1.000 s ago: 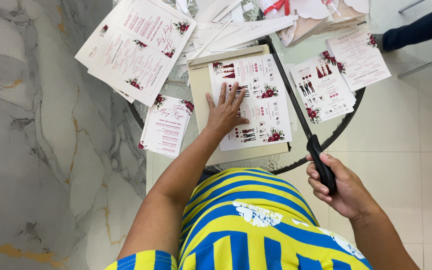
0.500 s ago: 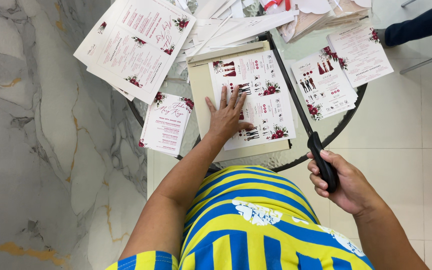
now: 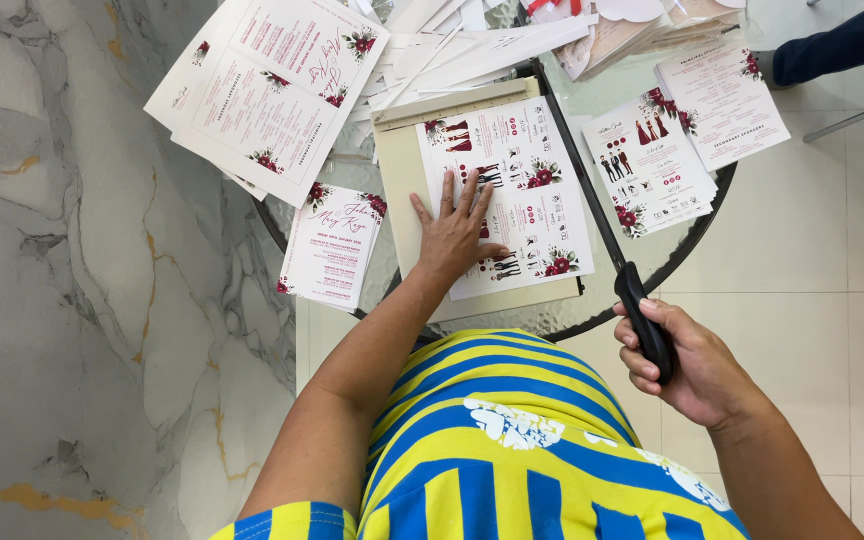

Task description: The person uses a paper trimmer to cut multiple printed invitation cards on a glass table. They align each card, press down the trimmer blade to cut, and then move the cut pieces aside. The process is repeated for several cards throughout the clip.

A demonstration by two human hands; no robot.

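Left hand (image 3: 455,232) lay flat, fingers spread, pinning the white floral-printed sheet (image 3: 512,195) on the beige paper-cutter board (image 3: 402,180), mid-frame; right hand (image 3: 687,365) gripped the black lever handle (image 3: 645,320). Steady pressure, fingers away from the blade, looked wise.

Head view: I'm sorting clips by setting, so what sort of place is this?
Probably a home or small craft workspace, not a print shop: a round glass table on a tiled floor, a paper cutter, and floral printed sheets spread about.
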